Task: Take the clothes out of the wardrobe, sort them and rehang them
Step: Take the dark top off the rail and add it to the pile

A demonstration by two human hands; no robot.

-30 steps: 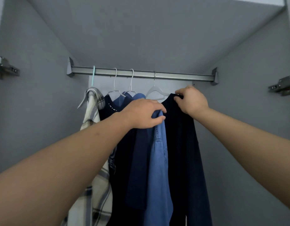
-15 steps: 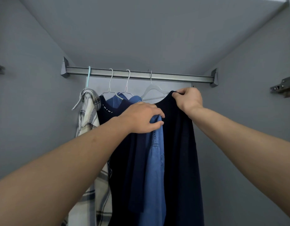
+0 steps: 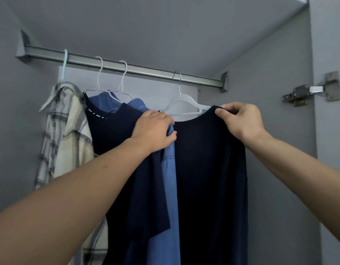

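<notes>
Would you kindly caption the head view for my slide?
Both hands pull a dark top off its white hanger in the wardrobe.

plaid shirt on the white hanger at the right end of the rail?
No, the plaid shirt hangs at the left end of the rail, on a light blue hook.

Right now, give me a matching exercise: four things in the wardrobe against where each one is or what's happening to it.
Things:
1. plaid shirt
2. dark top
3. white hanger
4. door hinge

Places or states:
A. on the right wall
B. far left on the rail
C. pinched at the shoulder by the right hand
D. hooked on the rail, mostly bare

Pairs: 1-B, 2-C, 3-D, 4-A
</notes>
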